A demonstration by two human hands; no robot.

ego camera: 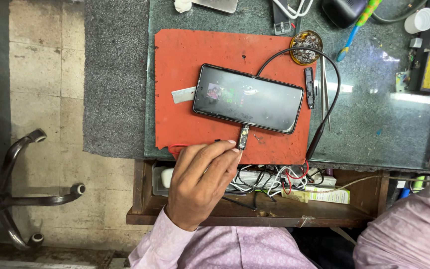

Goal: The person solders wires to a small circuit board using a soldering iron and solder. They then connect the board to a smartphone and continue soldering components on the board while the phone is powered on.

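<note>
A: Take the red mat (195, 55) as the landmark. What worries you?

B: The left hand (197, 182) sits at the mat's near edge, fingers curled shut, pinching a small connector (243, 138) that looks plugged into the near long edge of the black phone (247, 98). In my judgement, a sideways twist could strain the port, or a pull could drag the phone across the mat.

A: And the phone relative to the fingers?

B: It lies flat mid-mat, screen up, just beyond the fingertips (232, 145); only the connector bridges them. They don't touch the phone itself.

A: Anything further right?

B: The black cable (332, 74) loops past the mat's right edge beside the tweezers (325, 94); snagging it might tug things about. The right hand isn't visible, only a sleeve (414, 229) beyond the mat's near right corner, so I cannot tell its state.
</note>
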